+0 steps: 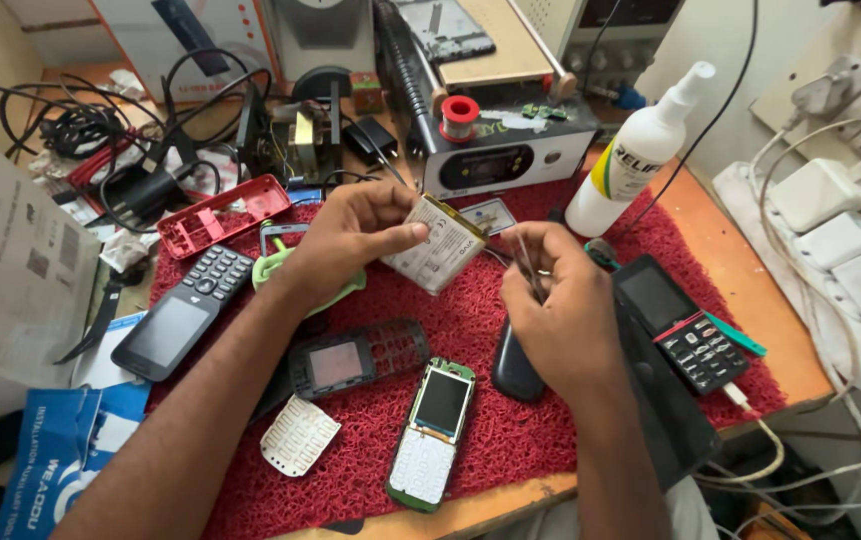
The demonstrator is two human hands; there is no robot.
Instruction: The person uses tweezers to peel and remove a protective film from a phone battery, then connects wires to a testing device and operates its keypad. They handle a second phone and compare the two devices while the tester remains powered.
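Observation:
My left hand (350, 240) grips a flat silver-white phone battery (437, 246), held tilted above the red mat (510, 440). My right hand (555, 305) pinches thin metal tweezers (524, 255) whose tips sit close to the battery's right edge, near a fine wire. Under the hands lie an opened phone with a green frame, bare screen and white keypad (434, 428), a dark front frame with a small window (355, 360), and a loose white keypad sheet (298, 434).
A black keypad phone (180, 312) lies left, a red phone shell (220, 214) behind it, another keypad phone (678, 322) right. A white squeeze bottle (638, 152), a black bench unit with a red solder spool (461, 116), tangled cables and a power strip (830, 230) crowd the edges.

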